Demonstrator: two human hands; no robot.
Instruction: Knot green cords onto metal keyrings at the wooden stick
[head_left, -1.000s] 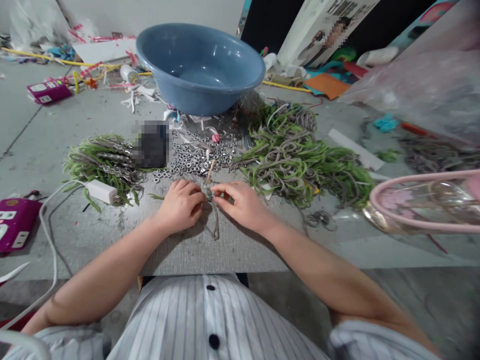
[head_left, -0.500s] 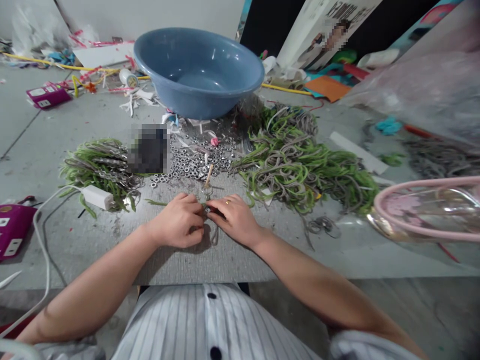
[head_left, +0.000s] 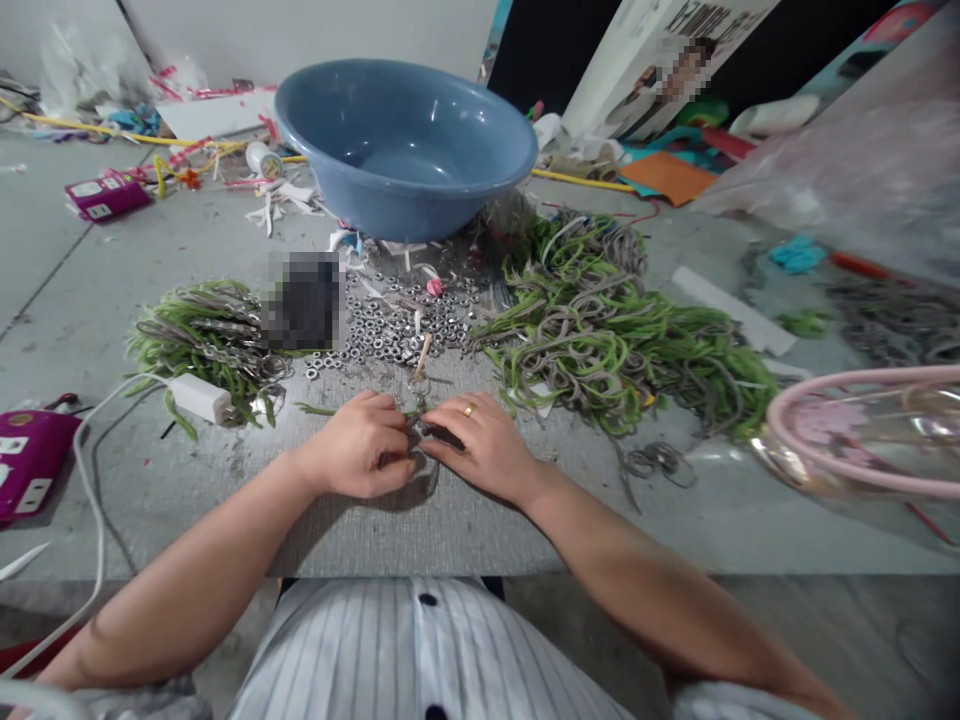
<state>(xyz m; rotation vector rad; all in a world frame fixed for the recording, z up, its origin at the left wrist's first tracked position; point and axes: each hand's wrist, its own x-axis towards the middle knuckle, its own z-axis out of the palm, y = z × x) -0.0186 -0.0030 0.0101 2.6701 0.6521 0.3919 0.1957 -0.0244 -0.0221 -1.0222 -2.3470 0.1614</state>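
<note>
Close to the table's front edge, my left hand (head_left: 367,447) is closed around a green and grey cord (head_left: 319,409), whose tail sticks out on its left. My right hand (head_left: 484,447), with a ring on one finger, pinches the same cord from the other side; the fingertips of both hands almost meet. A small metal piece shows between them, too small to make out. Just beyond the fingers lies a metal ring (head_left: 418,384) with a light wooden stick (head_left: 424,355). Loose metal nuts (head_left: 375,330) are spread behind that.
A large blue basin (head_left: 405,190) stands at the back. Tangled green and grey cords (head_left: 600,340) are heaped on the right, bundled cords with chains (head_left: 195,330) on the left. A white adapter (head_left: 199,398), purple power strips (head_left: 34,460) and a clear bag with pink trim (head_left: 862,430) surround the work area.
Both hands keep their grip on the cord near the same spot. My right hand's fingers have shifted slightly at the join, and the whole view has moved a little.
</note>
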